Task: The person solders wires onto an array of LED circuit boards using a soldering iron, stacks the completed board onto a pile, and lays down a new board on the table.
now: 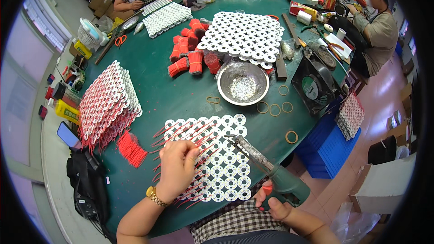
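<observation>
In front of me lies a panel of round white circuit boards [231,183], each with a hole in its middle. Red wires [159,143] run across its left part and stick out past its left edge. My left hand [178,167] is over the panel, thumb and forefinger pinched on a red wire; the fingertips partly hide it. My right hand [275,203] grips a green soldering gun [291,185] by its handle, a finger at the red trigger. The gun's tip points left, over the boards near the panel's upper right. A loose bundle of red wires [131,149] lies left of the panel.
Stacked wired panels [108,104] stand at left. Behind the panel are a metal bowl [243,83], rubber bands [275,110], red wire bundles [195,62] and white board panels [244,34]. A black fan [312,86] stands right, above a blue crate [330,149]. Two people sit across the table.
</observation>
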Available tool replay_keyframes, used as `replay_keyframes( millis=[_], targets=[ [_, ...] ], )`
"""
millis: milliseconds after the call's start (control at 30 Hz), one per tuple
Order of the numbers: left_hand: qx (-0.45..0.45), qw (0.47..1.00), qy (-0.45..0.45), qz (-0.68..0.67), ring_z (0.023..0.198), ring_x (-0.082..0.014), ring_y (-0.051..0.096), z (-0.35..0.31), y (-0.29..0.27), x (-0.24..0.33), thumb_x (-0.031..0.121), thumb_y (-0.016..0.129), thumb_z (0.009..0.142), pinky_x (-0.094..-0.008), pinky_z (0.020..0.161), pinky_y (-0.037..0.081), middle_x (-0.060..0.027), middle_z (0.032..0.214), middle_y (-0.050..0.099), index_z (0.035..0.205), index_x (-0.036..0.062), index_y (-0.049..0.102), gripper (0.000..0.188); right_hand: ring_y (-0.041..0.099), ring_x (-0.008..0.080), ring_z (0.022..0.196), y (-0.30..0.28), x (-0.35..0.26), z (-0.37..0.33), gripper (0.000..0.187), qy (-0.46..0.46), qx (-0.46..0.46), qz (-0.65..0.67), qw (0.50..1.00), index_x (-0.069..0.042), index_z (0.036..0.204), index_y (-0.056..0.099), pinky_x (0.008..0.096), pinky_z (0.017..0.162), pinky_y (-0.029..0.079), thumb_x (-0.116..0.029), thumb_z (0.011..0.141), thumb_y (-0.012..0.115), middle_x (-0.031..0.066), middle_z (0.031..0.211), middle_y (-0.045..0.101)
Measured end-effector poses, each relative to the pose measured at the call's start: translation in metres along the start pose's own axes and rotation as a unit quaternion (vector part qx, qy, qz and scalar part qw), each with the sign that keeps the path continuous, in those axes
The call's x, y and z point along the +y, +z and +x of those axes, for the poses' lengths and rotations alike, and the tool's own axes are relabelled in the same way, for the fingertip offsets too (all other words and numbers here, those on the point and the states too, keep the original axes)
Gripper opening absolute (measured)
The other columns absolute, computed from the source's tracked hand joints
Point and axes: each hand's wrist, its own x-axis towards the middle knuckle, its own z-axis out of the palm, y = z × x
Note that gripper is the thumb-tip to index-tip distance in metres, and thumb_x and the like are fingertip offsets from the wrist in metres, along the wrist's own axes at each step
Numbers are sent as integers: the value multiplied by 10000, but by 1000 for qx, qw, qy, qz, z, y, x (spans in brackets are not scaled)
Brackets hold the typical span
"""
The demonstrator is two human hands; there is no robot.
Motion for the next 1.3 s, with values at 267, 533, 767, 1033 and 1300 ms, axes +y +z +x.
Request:
replay_keyframes(
  millis=[267,533,767,1033,1300],
  targets=[
    [-24,997,30,63,825,-233,478,-22,19,-6,126,700,822,-397,832,320,-37,745,554,801,93,624,86,611,180,756,-14,-14,-5,506,83,-8,-165,983,-23,1249,509,318,671,513,-332,885,677,89,895,605],
    [-39,995,51,70,846,-241,467,-19,22,-7,121,700,813,-415,831,306,-25,748,540,794,108,611,91,644,163,653,-6,-20,2,261,-5,-45,-308,950,26,980,629,285,618,526,-188,839,673,76,743,649],
    [-57,995,43,63,859,-244,465,-19,19,-6,116,693,815,-421,842,301,-25,765,540,812,109,608,86,652,180,621,1,-22,2,229,-19,-43,-363,930,27,976,635,291,590,532,-113,797,665,75,737,652],
    [-47,994,68,73,882,-247,459,-19,22,-8,104,691,810,-421,853,298,-28,789,533,824,115,597,96,655,236,660,8,-24,9,210,-145,-74,-496,853,-7,941,665,329,604,525,-80,746,692,90,777,659],
    [-43,994,71,76,901,-252,466,-20,22,-9,95,696,807,-425,863,300,-35,816,545,830,108,588,111,639,220,644,5,-17,3,124,-88,-34,-461,882,-17,850,658,323,601,518,-113,773,679,83,712,638]
  ],
)
